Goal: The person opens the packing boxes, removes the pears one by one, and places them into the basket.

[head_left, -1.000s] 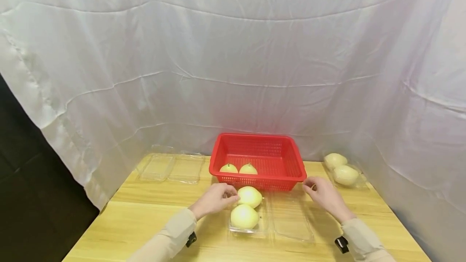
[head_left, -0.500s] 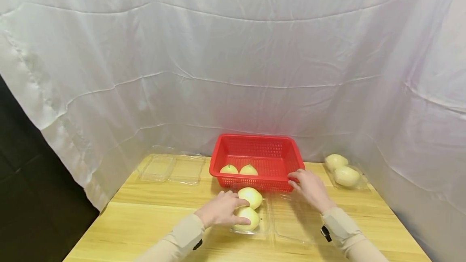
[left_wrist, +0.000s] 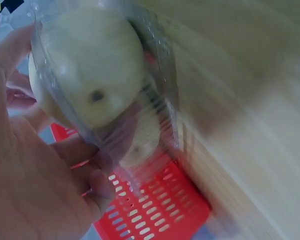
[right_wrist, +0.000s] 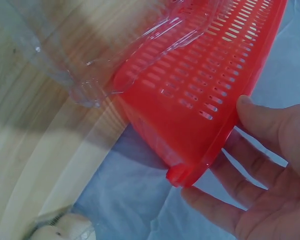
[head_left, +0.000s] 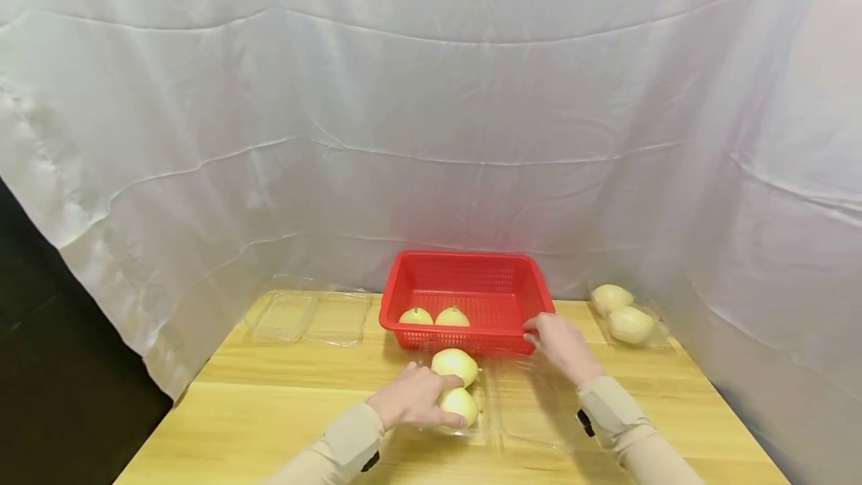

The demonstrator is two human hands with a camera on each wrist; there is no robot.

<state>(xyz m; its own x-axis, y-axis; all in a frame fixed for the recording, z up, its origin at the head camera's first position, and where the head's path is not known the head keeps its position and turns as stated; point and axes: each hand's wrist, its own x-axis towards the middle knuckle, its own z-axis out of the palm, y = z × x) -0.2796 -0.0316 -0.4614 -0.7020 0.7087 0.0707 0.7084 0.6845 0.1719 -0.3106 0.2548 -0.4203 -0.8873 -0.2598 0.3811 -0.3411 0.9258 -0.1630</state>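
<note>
My left hand (head_left: 416, 397) reaches into a clear plastic clamshell (head_left: 494, 399) holding two pale yellow pears. Its thumb and index finger lie around the nearer pear (head_left: 465, 406), seen large with its dark blossom end in the left wrist view; the farther pear (head_left: 455, 365) sits just behind. The clamshell's lid (head_left: 535, 414) lies folded open to the right. My right hand (head_left: 560, 343) grips the front right corner of a red perforated basket (right_wrist: 185, 100), thumb on one side of the rim and fingers on the other. Two pears (head_left: 452, 316) rest inside the basket's front left.
An open clamshell (head_left: 279, 318) without fruit lies at the back left of the wooden table (head_left: 256, 395). At the back right stands another clamshell with two pears (head_left: 630, 325). White curtain (head_left: 431, 111) hangs closely behind and beside the table.
My left hand has moved right, from beside the pears onto the nearer one. My right hand has moved left from beyond the basket's corner and taken hold of its rim.
</note>
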